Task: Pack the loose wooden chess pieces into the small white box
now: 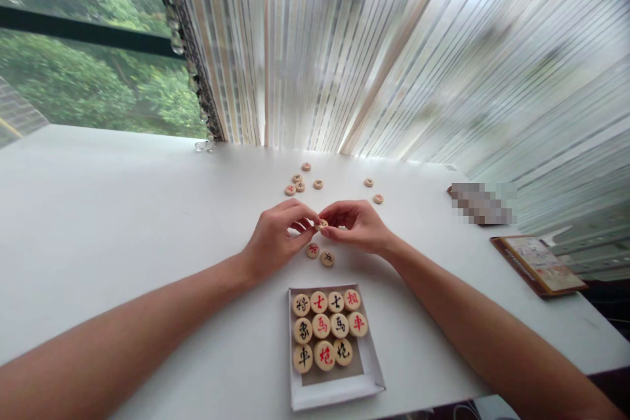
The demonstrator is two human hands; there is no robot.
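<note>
Wooden disc | over tabletop, between left hand and right hand, both clamped on it, likely for steadiness | box nearer the wearer, its pieces face-up, presumably for legibility

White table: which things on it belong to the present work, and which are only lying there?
Apparently in use:
game piece at the fingertips of left hand and right hand
loose pieces, nearer and farther than the hands
white box with eleven boxed pieces

Apparently only lying there:
brown-edged board, right
pixelated item, unidentifiable
clear beads, far edge
</note>
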